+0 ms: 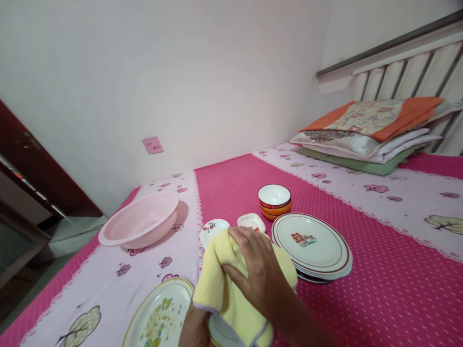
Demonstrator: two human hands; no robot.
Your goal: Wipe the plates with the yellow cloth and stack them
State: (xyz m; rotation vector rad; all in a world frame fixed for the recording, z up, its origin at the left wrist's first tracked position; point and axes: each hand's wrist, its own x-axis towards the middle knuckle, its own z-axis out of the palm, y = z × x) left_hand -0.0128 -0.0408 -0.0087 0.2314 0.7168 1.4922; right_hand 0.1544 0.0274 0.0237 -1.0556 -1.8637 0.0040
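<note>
A yellow cloth (231,289) with a purple edge is bunched in my right hand (258,270), whose fingers are closed on it. Below the cloth shows part of a pale plate (222,332) with a yellow-green rim. My left hand (195,323) grips this plate from the left side, its fingers mostly hidden by the cloth. On the bed to the left lies a large plate (159,318) with a green floral print. Just beyond the cloth are a small flowered plate (213,229) and a white dish (251,221), both partly covered from view.
To the right stands a stack of plates (311,243) with red rims, and behind it several stacked bowls (275,202). A pink basin (141,221) sits at the left. Folded pillows (369,130) lie at the far right, on the bedspread (231,183) against the wall.
</note>
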